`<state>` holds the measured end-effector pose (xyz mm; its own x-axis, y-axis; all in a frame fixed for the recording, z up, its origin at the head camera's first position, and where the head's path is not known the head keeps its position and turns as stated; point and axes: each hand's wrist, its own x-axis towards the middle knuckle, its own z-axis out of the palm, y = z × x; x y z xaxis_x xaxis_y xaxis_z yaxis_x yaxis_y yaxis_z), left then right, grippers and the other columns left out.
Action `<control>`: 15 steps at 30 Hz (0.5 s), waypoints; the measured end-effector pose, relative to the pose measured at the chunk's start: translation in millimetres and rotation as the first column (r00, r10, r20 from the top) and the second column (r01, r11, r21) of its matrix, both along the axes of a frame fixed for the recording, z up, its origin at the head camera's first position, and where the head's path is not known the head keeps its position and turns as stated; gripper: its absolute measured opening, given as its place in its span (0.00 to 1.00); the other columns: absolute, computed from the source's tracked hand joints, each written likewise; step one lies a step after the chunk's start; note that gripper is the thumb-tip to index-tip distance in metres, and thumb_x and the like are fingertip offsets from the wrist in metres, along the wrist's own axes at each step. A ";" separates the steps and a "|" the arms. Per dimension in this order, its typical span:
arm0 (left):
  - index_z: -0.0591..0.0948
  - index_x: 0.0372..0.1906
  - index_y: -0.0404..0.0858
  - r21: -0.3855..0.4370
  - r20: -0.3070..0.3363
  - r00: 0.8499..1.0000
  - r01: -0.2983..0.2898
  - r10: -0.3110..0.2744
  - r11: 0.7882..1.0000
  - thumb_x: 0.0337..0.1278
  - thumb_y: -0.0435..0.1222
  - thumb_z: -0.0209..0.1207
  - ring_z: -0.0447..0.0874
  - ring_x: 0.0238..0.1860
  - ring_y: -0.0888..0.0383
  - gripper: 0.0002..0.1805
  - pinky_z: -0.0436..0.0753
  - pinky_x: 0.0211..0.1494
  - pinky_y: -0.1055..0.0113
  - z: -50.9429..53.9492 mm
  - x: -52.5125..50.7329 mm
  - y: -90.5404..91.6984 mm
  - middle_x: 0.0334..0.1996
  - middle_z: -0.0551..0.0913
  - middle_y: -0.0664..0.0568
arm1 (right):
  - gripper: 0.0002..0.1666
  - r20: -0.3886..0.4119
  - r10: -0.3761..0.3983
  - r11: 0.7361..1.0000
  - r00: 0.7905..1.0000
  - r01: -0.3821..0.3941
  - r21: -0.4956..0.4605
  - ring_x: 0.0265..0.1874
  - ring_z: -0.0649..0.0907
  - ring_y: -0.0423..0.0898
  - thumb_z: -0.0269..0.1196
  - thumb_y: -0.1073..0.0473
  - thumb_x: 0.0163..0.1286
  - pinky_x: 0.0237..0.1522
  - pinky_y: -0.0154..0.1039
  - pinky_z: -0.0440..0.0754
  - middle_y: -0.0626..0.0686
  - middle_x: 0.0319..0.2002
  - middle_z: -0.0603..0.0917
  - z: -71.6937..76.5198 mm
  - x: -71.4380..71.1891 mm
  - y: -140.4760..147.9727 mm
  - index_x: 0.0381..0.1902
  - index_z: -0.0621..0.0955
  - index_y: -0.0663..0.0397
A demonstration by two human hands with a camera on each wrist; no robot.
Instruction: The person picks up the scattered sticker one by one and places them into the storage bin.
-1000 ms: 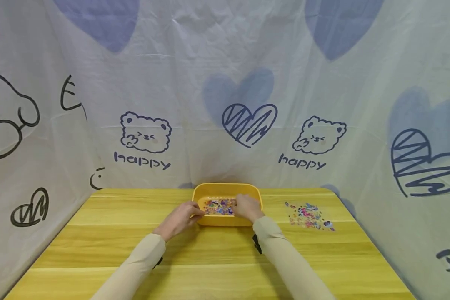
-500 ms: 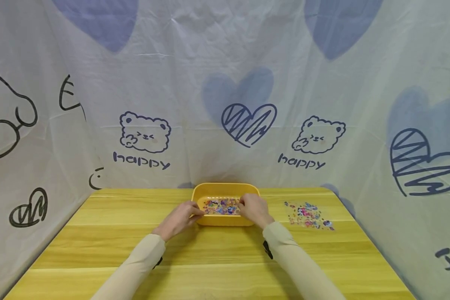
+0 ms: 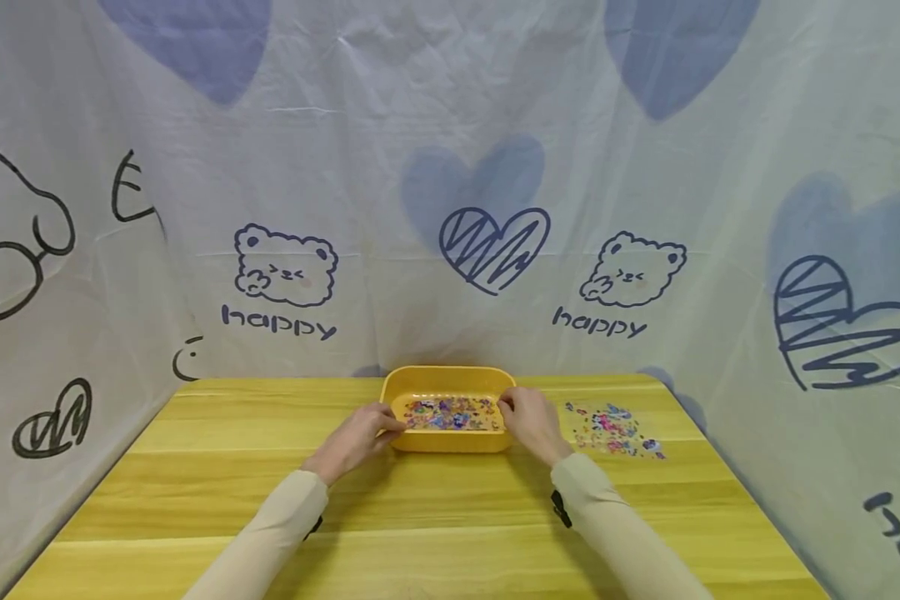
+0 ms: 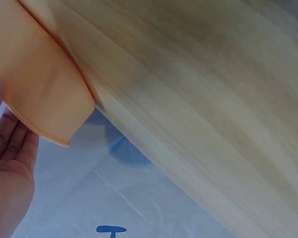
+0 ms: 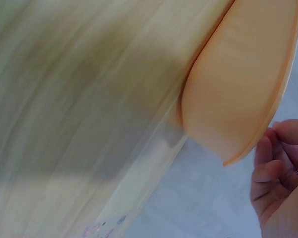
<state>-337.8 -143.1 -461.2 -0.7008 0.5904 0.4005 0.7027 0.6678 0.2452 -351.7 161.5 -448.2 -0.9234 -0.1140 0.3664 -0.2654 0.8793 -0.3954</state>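
Observation:
A yellow plastic basin [image 3: 453, 442] stands at the back middle of the table. On its floor lies a spread of small purple, blue and orange figures [image 3: 450, 413], perhaps on a clear sheet. My left hand [image 3: 352, 442] pinches the basin's left rim; in the left wrist view the thumb lies against the wall [image 4: 44, 74] and the fingers beyond the rim. At the right rim my right hand [image 3: 536, 423] has its fingertips together, apparently gripping the edge; the right wrist view shows its other fingers curled [image 5: 270, 171]. Whether it also pinches the sheet is hidden.
Right of the basin, a second spread of pink and blue figures [image 3: 613, 430] lies flat on the wood-grain table [image 3: 435, 533]. A white cloth [image 3: 390, 167] printed with hearts and bears hangs close behind the basin and along both sides.
My right hand has moved rightward from inside the basin to its right rim. More of the colourful figures now show on the floor. The left hand stays at the left rim.

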 end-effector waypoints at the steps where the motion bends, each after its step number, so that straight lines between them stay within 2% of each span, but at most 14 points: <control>1: 0.89 0.43 0.38 0.001 0.000 1.000 -0.001 0.001 1.000 0.59 0.30 0.64 0.80 0.37 0.58 0.09 0.83 0.41 0.66 0.1 0.2 0.0 0.35 0.84 0.52 | 0.08 -0.004 -0.005 1.000 1.000 0.005 -0.008 0.23 0.79 0.40 0.62 0.58 0.70 0.27 0.37 0.78 0.50 0.30 0.87 -0.2 0.1 2.3 0.37 0.87 0.54; 7: 0.89 0.42 0.38 0.001 -0.012 1.000 -0.008 0.008 1.000 0.58 0.30 0.65 0.80 0.36 0.58 0.08 0.83 0.42 0.66 0.6 0.9 0.4 0.35 0.84 0.52 | 0.08 -0.011 -0.030 0.998 0.999 0.030 -0.050 0.26 0.81 0.41 0.63 0.59 0.69 0.30 0.37 0.80 0.52 0.32 0.88 -1.5 -1.4 18.3 0.37 0.88 0.56; 15: 0.89 0.42 0.38 -0.004 -0.012 1.000 -0.007 0.007 1.000 0.58 0.30 0.65 0.81 0.36 0.57 0.08 0.83 0.42 0.65 2.0 1.9 0.8 0.35 0.85 0.51 | 0.09 0.030 -0.056 0.996 0.998 0.058 -0.067 0.28 0.81 0.44 0.62 0.61 0.69 0.32 0.40 0.81 0.54 0.33 0.87 -8.2 -0.1 52.2 0.37 0.86 0.59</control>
<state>-335.9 -142.3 -459.2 -0.7000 0.5870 0.4068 0.7009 0.6738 0.2339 -351.9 213.6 -456.3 -0.9377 -0.0367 0.3455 -0.2036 0.8637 -0.4610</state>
